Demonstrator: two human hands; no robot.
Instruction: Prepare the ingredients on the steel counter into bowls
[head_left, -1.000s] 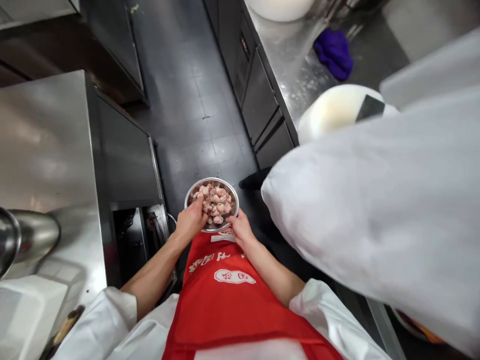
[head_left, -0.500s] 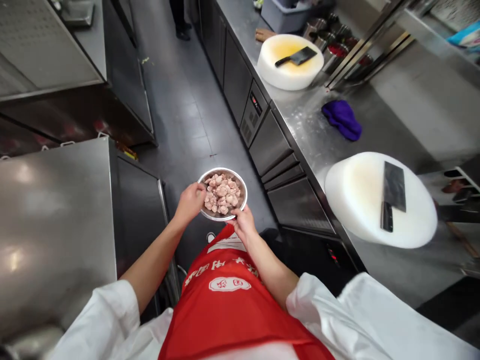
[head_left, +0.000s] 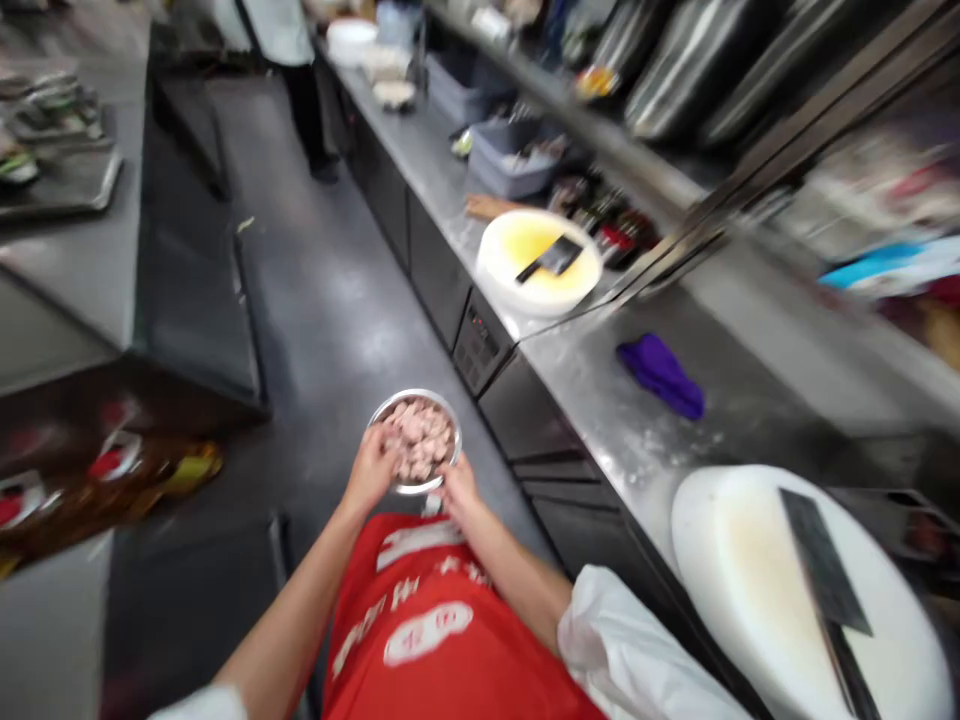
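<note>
A round metal bowl (head_left: 415, 489) is held in front of my red apron, above the floor. Pale pink pieces that look like meat (head_left: 424, 440) fill much of it. My right hand (head_left: 459, 487) grips the bowl's lower right rim, thumb on top. At the left rim, my left hand (head_left: 373, 465) has its fingers bent inward over the edge, at the meat. Blur hides whether a piece sits between those fingertips.
Along the right runs a steel counter (head_left: 559, 365) with two thick white chopping boards, a cleaver (head_left: 825, 560) on the nearer one and another cleaver (head_left: 559, 256) on the farther one. A purple cloth (head_left: 660, 375) lies between. A person (head_left: 304, 95) stands up the aisle.
My view has tilted up and shifted, showing more of the aisle and shelf. The bowl stays in my right hand; my left fingers now reach farther over the meat.
</note>
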